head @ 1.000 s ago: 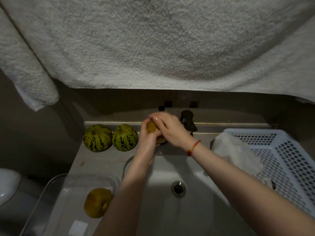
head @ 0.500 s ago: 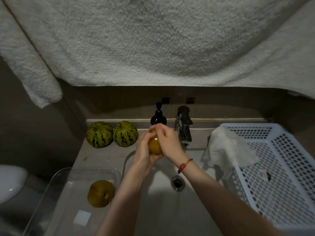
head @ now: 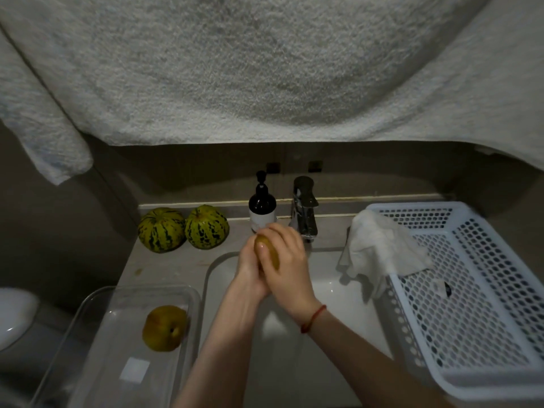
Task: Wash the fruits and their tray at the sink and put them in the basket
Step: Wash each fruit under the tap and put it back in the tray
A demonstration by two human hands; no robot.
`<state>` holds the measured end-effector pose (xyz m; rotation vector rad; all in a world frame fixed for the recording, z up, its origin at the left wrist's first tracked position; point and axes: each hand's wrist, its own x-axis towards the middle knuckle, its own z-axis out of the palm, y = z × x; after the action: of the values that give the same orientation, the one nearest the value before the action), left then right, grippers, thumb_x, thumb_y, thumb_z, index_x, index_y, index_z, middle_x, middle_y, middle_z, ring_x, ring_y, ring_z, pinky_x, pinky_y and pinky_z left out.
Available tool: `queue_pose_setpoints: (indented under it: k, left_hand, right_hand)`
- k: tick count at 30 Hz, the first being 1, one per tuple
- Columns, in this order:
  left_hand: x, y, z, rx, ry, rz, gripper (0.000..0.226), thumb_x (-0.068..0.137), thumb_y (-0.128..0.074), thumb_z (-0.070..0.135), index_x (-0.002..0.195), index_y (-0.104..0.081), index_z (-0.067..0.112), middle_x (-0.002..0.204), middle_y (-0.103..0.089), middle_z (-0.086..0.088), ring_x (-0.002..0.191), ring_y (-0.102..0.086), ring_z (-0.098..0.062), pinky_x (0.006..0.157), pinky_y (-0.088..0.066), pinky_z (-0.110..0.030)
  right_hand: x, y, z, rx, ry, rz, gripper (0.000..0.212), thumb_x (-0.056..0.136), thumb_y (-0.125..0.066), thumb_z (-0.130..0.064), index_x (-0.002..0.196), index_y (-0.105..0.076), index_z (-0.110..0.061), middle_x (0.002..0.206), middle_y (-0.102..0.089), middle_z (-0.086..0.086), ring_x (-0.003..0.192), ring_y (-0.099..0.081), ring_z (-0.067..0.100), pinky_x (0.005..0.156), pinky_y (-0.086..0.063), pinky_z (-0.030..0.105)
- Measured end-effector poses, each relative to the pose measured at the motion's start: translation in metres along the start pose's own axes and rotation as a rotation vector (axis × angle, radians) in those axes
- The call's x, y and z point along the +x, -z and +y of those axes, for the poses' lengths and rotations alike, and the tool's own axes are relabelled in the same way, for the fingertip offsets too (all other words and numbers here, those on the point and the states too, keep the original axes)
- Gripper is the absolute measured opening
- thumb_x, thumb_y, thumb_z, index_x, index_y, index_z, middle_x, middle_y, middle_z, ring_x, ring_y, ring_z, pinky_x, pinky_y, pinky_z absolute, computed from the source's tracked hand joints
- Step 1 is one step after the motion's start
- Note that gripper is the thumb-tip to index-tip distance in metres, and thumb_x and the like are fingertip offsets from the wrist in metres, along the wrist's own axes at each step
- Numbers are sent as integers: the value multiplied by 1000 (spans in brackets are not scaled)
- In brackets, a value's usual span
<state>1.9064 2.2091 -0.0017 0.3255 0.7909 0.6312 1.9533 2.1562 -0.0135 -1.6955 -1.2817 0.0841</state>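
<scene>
Head view, smooth round pear [head: 268,252], perforated plastic basket [head: 477,293]

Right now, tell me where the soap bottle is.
In the head view, the soap bottle stands on the counter's back edge, between the striped melons and the tap, just behind the hands.

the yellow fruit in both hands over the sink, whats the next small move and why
Probably carry the yellow fruit right and set it in the white basket. Both the left hand and the right hand grip it over the sink, beside the tap, and the basket holds no fruit yet.
</scene>
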Motion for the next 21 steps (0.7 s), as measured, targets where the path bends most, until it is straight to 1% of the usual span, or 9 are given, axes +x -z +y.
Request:
queue_pose_setpoints:
  k: [2,4,6,8,10,13,16,18,21]
  left_hand:
    - [0,3,0,67,164,29,32,91,-49,36,95,-63,8,70,-69,-12,66,-68,-24,54,-54,-28]
    - [0,-1,-3,180,151,113,33,91,-48,39,100,-59,10,75,-66,-11,69,-65,-24,50,-52,-29]
    - [5,-5,-11,281,17,194,28,93,-45,37,103,-55,13,85,-60,-11,78,-59,-23,59,-49,-31]
    - [10,-6,-19,483,-224,249,16,96,-44,31,98,-55,19,97,-58,-11,88,-55,-23,73,-48,-32]
    - [12,-1,-26,643,-431,211,17,98,-43,27,105,-57,22,107,-57,-8,101,-54,-24,86,-47,-34]
    - [11,0,-24,621,-303,213,39,99,-39,39,124,-52,11,118,-58,-14,108,-55,-27,96,-46,-42]
    - [3,-3,-10,302,168,154,52,90,-48,55,105,-57,6,87,-69,-17,84,-63,-28,60,-56,-37]
    - [1,-1,-7,196,243,114,51,82,-60,56,100,-60,7,79,-71,-15,81,-64,-29,52,-56,-36]
    - [7,5,-26,317,-46,176,18,85,-62,36,93,-63,20,97,-65,-10,92,-61,-27,65,-52,-35]
  right_hand:
    - [8,11,15,26,108,-82,24,87,-58,-17,104,-67,-3,108,-64,12,106,-55,21,99,-37,24]
    - [11,13,19,143,-14,-84,14,87,-62,-16,98,-67,-10,98,-64,5,94,-58,13,87,-39,8]
    - [10,5,15,319,-376,16,5,89,-60,-23,93,-63,-23,87,-60,-7,83,-54,6,67,-39,2]
    - [11,-3,13,557,-815,158,7,93,-53,-31,95,-58,-27,81,-53,-12,79,-52,9,64,-40,15]
    - [9,-5,13,615,-960,181,12,93,-50,-37,99,-56,-28,82,-51,-12,78,-52,9,66,-39,22]
    - [-5,0,9,505,-620,164,9,89,-60,-33,94,-56,-39,92,-57,-17,88,-57,-3,65,-44,8]
    - [-18,6,27,246,-177,112,20,91,-57,-18,110,-63,-20,117,-56,-5,105,-52,1,89,-39,4]
    - [-23,7,38,181,11,31,27,94,-47,-15,114,-63,-10,121,-55,1,112,-48,1,96,-36,7]
    - [-21,3,34,349,-263,57,24,98,-42,-21,103,-65,-28,111,-62,-4,102,-56,4,84,-45,10]
